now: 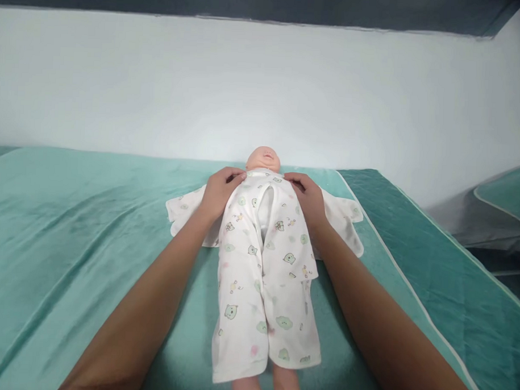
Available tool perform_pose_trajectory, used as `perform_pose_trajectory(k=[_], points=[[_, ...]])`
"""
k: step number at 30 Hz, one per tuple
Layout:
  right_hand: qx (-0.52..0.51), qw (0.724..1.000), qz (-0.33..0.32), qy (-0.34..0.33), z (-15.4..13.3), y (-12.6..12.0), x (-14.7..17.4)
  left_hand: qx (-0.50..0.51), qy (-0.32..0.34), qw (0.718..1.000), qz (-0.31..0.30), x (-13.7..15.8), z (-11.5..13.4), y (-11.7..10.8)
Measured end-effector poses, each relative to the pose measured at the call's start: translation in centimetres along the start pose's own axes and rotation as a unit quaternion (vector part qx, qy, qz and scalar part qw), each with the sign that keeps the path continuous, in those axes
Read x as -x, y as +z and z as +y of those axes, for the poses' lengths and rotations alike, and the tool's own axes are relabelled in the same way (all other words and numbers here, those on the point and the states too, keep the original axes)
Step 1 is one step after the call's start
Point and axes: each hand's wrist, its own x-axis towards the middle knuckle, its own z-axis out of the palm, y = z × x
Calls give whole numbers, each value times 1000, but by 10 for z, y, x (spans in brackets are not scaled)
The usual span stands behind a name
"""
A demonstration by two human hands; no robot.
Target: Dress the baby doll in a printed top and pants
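Note:
A baby doll [263, 159] lies on its back on a teal bed sheet [71, 222], head away from me, bare feet at the bottom edge. It wears white printed clothes [261, 274] with small green animal figures; the top's sleeves spread flat to both sides. My left hand [220, 191] grips the top's left front edge near the doll's shoulder. My right hand [306, 196] pinches the right front edge by the neck. The top gapes slightly open at the chest between my hands.
The bed runs along a white wall [264, 87]. Its right edge [410, 291], with pale piping, slants down to the right. A second teal-covered surface [509, 195] shows at the far right, past a gap.

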Motion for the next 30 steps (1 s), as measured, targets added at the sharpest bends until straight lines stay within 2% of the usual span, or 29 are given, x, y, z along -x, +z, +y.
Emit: perform_pose_trajectory(k=[6, 9, 11, 15, 20, 23, 30], points=[[6, 983, -183, 13, -6, -3, -35, 24, -84, 989, -120, -27, 3, 4], [24, 969, -246, 23, -12, -10, -41, 39, -107, 985, -132, -30, 0, 5], [35, 964, -263, 26, -13, -12, -43, 40, -113, 985, -127, -31, -1, 5], [31, 970, -243, 7, -7, -7, -47, 42, -126, 978, -159, -30, 1, 1], [53, 987, -153, -13, 0, 6, -47, 57, -97, 975, -190, -29, 2, -5], [72, 990, -116, -28, 2, 10, -46, 67, -84, 981, -159, -31, -1, -2], [117, 988, -100, -18, 5, 13, -49, -1, -63, 997, -49, -40, -9, 11]])
